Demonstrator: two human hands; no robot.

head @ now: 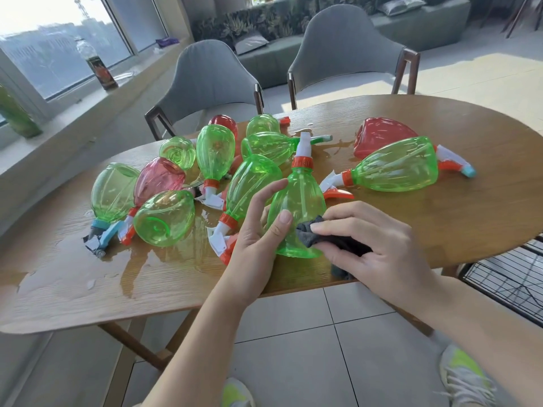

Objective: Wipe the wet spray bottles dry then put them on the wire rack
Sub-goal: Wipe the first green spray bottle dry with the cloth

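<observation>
Head view: the green spray bottle stands upright at the tabletop's near edge, nozzle toward 12 o'clock. The left hand cups it, fingers loosely curled; the right hand pinches a dark cloth against its base. The wire rack lies at 3 o'clock; more wet bottles crowd 10 o'clock.

no legible text — dark bottle label unreadable

Left grip loosely curled, right grip pinching.
</observation>
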